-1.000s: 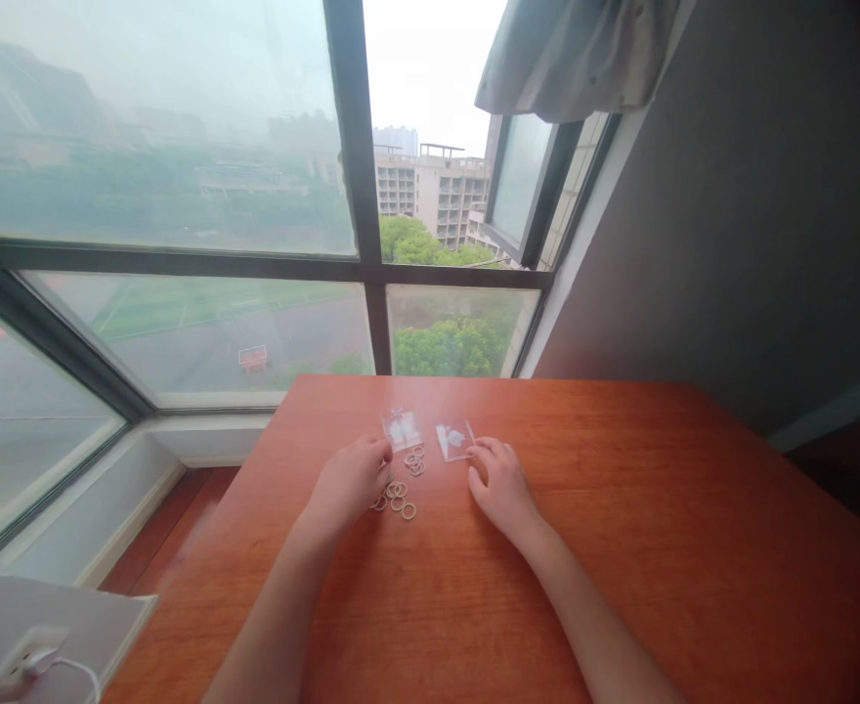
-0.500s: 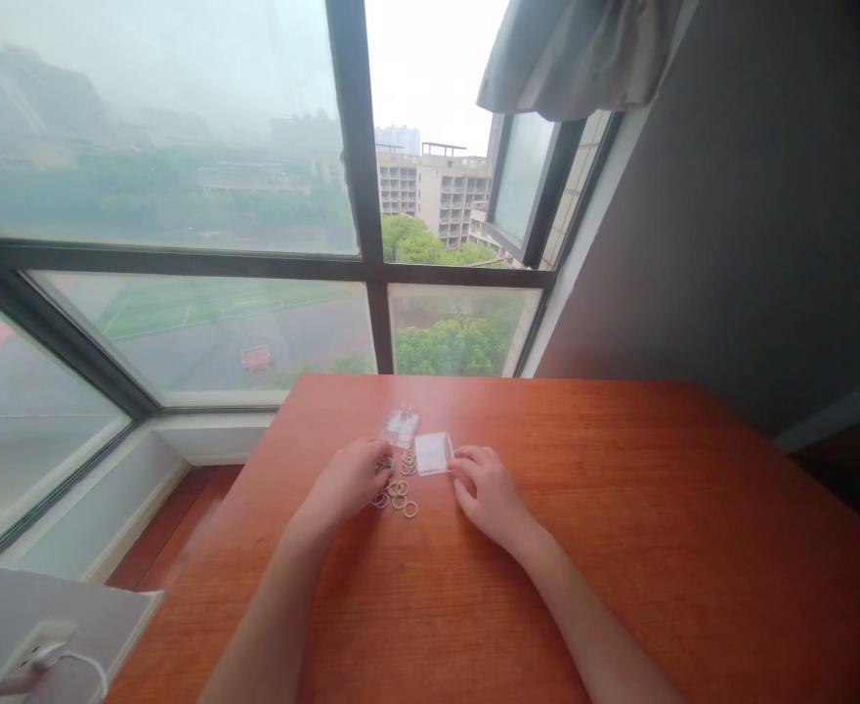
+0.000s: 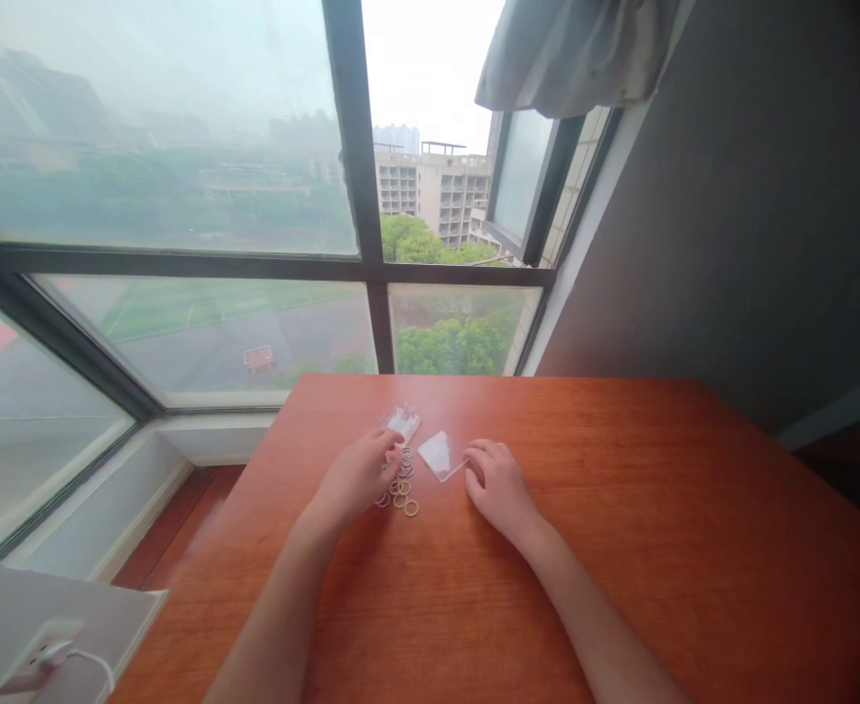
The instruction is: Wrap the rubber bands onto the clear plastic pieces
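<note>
My left hand hovers at the left of a cluster of small rings, its fingers curved and apart. Beneath its fingertips, part of the cluster is hidden. Silvery rings lie in an overlapping row, with yellowish rings nearer me and one lone ring at the front. My right hand pinches the corner of a small, flat, clear plastic square, which sits turned at an angle on the table. Behind the left fingertips is another clear plastic packet with small, unclear items on it.
The reddish-brown wooden table reaches to the window frame at the back. A grey wall rises on the right. At the lower left, a white plug with its cable sits in a wall socket.
The plastic square has turned and shifted slightly right and toward me with my right hand. My left hand has moved a little right and away from me, its fingers spreading near the back packet.
</note>
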A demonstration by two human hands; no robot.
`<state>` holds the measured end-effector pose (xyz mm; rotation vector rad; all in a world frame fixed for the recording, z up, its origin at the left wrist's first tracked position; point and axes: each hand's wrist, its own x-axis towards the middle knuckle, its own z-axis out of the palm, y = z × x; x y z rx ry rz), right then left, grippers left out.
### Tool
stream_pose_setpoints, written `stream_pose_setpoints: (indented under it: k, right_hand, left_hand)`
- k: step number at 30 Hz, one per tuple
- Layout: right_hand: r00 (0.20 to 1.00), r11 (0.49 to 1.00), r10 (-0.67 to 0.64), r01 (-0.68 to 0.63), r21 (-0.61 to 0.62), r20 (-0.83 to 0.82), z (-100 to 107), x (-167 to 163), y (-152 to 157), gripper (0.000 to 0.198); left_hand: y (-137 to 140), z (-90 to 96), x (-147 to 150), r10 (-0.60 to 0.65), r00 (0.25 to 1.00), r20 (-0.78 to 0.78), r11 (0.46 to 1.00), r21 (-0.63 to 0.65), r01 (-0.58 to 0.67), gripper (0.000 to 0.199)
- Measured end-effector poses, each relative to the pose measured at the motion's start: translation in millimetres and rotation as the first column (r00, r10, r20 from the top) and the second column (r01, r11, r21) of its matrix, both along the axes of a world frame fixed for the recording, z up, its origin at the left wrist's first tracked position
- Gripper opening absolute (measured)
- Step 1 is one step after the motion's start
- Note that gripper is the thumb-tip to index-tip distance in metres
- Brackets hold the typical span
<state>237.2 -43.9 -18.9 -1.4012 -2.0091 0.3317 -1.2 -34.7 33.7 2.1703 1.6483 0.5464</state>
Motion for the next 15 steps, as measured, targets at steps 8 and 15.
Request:
stream_pose_setpoints:
  k: [8,15]
  right_hand:
    - [1.000,1.000,-0.009,0.009,0.002,0.009,-2,2,2,0.031]
    - [1.000,1.000,-0.005,0.005,0.001,0.010,-2,3,2,0.031]
  left_hand:
    - [-3,-1.8,8,-0.126,0.981,-0.145,0.992,-0.006,0.127,0.010]
    - [-1,2.0,13,-0.018,0.959,-0.282,1.000,0.010,0.021,0.019]
